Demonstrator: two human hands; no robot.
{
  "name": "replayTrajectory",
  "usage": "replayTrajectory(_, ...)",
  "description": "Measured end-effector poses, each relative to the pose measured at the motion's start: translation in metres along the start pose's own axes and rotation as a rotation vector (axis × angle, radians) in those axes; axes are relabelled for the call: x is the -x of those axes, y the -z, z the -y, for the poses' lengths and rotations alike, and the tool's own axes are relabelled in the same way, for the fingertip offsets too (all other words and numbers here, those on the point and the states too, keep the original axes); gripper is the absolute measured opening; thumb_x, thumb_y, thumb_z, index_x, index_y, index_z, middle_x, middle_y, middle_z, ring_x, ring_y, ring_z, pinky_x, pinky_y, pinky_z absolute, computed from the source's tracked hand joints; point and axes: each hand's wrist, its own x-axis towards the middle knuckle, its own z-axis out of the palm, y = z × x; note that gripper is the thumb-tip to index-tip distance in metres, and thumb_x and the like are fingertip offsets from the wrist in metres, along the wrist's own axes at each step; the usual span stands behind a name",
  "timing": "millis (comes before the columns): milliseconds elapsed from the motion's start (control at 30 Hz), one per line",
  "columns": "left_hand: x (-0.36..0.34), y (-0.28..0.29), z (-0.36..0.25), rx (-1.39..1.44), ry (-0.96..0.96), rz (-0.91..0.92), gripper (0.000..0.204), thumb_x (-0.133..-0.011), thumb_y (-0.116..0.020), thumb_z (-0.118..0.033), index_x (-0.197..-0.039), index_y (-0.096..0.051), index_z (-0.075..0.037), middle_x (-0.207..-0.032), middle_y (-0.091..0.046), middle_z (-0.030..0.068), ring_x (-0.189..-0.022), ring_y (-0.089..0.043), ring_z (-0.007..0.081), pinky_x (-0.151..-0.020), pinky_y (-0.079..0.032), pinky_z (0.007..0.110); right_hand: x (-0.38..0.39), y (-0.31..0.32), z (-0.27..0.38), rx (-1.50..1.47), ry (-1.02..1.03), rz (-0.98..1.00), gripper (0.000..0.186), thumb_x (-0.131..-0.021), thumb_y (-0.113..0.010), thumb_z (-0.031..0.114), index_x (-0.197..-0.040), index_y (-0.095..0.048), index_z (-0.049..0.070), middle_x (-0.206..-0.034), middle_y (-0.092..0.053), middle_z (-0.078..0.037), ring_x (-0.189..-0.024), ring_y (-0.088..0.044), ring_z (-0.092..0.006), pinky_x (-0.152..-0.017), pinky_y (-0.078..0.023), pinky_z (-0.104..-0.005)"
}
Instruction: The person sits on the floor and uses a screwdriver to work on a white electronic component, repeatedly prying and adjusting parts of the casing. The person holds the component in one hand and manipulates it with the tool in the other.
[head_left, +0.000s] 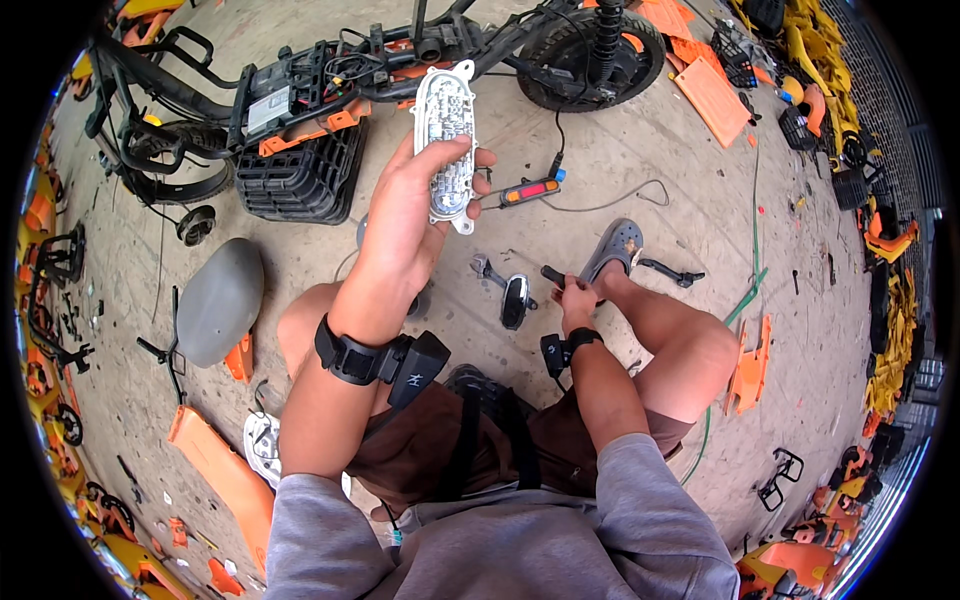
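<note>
My left hand is raised in front of me, its thumb and fingers closed round a long oval silvery lamp unit with mounting ears at its ends. Low by my right foot, my right hand grips a black-handled tool; the rest of that tool is hidden. On the floor between my feet lie a wrench and a small black-framed part with a shiny face. Beyond them rests a red and orange tail light with a cable.
A stripped scooter frame with a black crate lies ahead, its wheel at the far right. A grey seat and an orange panel are at left. Orange panels and a green cord lie at right.
</note>
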Motion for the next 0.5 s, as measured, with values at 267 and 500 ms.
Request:
replayTrajectory(267, 0.0010, 0.0022, 0.0002, -0.001, -0.003, -0.004, 0.029, -0.094, -0.058, -0.015, -0.120, -0.053, -0.004, -0.098, -0.068, 0.0123, -0.076, -0.064, 0.0159, -0.063, -0.050, 0.031, 0.0067, 0.0015, 0.0030, -0.023, -0.084, 0.048, 0.030, -0.096, -0.067, 0.021, -0.109, -0.060, -0.006, -0.082, -0.068, -0.015, -0.058, -0.067, -0.0230, -0.053, -0.060, -0.0344)
replayTrajectory(500, 0.0009, 0.0002, -0.0002, 0.004, -0.006, 0.009, 0.030, -0.094, -0.059, -0.015, -0.121, -0.052, -0.004, -0.098, -0.068, 0.0125, -0.076, -0.064, 0.0159, -0.063, -0.049, 0.031, 0.0025, 0.0052, 0.0031, 0.006, -0.095, -0.008, 0.039, -0.095, -0.068, 0.023, -0.114, -0.060, -0.010, -0.083, -0.071, -0.016, -0.054, -0.067, -0.0232, -0.047, -0.058, -0.0337)
